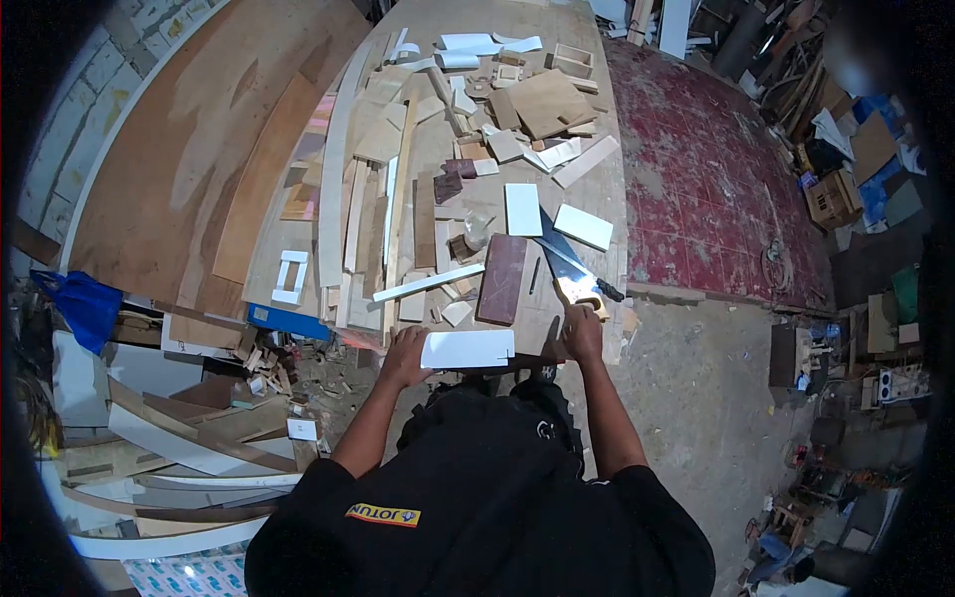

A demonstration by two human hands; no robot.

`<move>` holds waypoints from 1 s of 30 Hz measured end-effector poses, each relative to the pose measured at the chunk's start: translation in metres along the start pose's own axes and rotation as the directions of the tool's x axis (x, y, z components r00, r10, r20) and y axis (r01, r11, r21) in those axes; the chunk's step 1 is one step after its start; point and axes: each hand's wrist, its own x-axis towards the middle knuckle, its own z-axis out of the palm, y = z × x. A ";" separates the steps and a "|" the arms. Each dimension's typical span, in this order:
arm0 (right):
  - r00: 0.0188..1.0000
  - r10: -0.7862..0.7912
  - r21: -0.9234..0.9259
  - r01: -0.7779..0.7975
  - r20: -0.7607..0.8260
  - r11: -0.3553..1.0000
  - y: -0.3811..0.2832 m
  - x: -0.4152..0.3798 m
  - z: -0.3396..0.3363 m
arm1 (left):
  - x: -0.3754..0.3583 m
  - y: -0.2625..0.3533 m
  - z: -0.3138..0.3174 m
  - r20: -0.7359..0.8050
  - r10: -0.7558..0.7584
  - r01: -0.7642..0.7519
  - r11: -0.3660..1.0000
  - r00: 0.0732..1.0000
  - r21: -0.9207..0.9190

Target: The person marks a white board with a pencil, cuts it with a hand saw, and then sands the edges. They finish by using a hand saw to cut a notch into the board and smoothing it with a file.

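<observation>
My left hand [405, 356] grips the left end of a white board [468, 349] at the table's near edge. Dark marked lines show near the board's right end. My right hand [583, 333] is closed at the handle of a handsaw [567, 264], whose blade lies on the table pointing away from me, its far end beside a white block [522, 209]. Between the hands lie a dark reddish-brown board [502, 279] and a thin dark pencil-like stick [535, 276]. A narrow white strip [428, 283] lies beyond my left hand.
Wood offcuts and a square wooden panel [549, 103] are scattered across the worktable [597, 199]. Long strips [338, 179] run along its left side. Large plywood sheets [199, 129] lean at the left. Curved boards [179, 438] are stacked below them. Red tiled floor [696, 189] lies right.
</observation>
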 end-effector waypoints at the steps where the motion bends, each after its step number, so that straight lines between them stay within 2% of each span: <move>1: 0.997 0.033 0.016 -0.035 0.072 0.999 0.002 0.000 0.000 | 0.003 0.005 -0.002 0.029 -0.011 0.011 1.000 1.000 0.002; 2: 0.987 0.066 0.031 -0.071 0.143 0.997 0.005 0.001 0.000 | 0.005 0.010 -0.005 0.031 -0.004 0.004 1.000 1.000 0.001; 4: 0.996 0.028 0.070 -0.034 0.084 0.997 0.002 0.005 0.007 | 0.009 0.015 -0.004 0.029 0.012 -0.010 0.998 1.000 -0.057; 6: 0.965 0.114 0.171 -0.157 0.237 0.973 -0.007 0.019 0.017 | 0.014 0.018 -0.002 0.044 0.019 -0.017 0.998 0.999 -0.053; 8: 0.955 0.103 0.164 -0.153 0.278 0.975 -0.021 0.041 0.025 | 0.017 0.021 -0.002 0.057 0.022 -0.020 0.999 0.998 -0.048; 10: 0.950 0.054 0.038 -0.069 0.308 0.997 -0.037 0.062 0.033 | 0.016 0.024 -0.004 0.040 0.022 -0.021 0.999 0.999 -0.036; 13: 0.942 0.025 -0.022 -0.019 0.334 1.000 -0.050 0.079 0.042 | 0.011 0.025 -0.011 0.014 0.010 -0.009 0.999 1.000 -0.041; 16: 0.935 0.079 -0.008 -0.081 0.345 0.997 -0.041 0.089 0.061 | -0.002 0.015 -0.013 -0.057 0.016 -0.020 0.996 0.998 -0.083; 17: 0.939 0.257 0.064 -0.277 0.228 0.959 -0.016 0.089 0.103 | -0.008 0.011 -0.012 -0.060 0.009 -0.014 0.997 0.998 -0.081; 18: 0.940 0.250 0.067 -0.271 0.231 0.960 -0.010 0.091 0.101 | -0.014 0.006 -0.009 -0.068 -0.020 0.013 0.994 0.997 -0.104; 20: 0.943 0.156 -0.020 -0.157 0.293 0.987 -0.006 0.093 0.092 | -0.024 -0.004 0.001 -0.076 -0.056 0.046 0.991 0.996 -0.127; 22: 0.940 0.170 0.022 -0.184 0.296 0.983 -0.023 0.091 0.062 | -0.031 -0.012 0.013 -0.137 -0.039 0.028 0.996 0.990 -0.081; 24: 0.957 0.239 0.101 -0.257 0.165 0.961 -0.024 0.086 0.053 | -0.035 -0.008 0.011 -0.144 -0.062 0.053 0.997 0.988 -0.064; 26: 0.965 0.228 0.112 -0.243 0.131 0.964 -0.017 0.081 0.044 | -0.030 -0.004 0.007 -0.156 -0.082 0.076 0.996 0.984 -0.045; 28: 0.927 0.351 -0.104 -0.339 0.130 0.935 -0.019 0.068 0.015 | -0.021 0.003 0.007 -0.155 -0.107 0.099 0.993 0.982 -0.063; 30: 0.762 0.602 -0.264 -0.546 0.239 0.795 -0.009 0.061 0.002 | -0.004 0.013 0.001 -0.150 -0.089 0.078 0.994 0.985 -0.078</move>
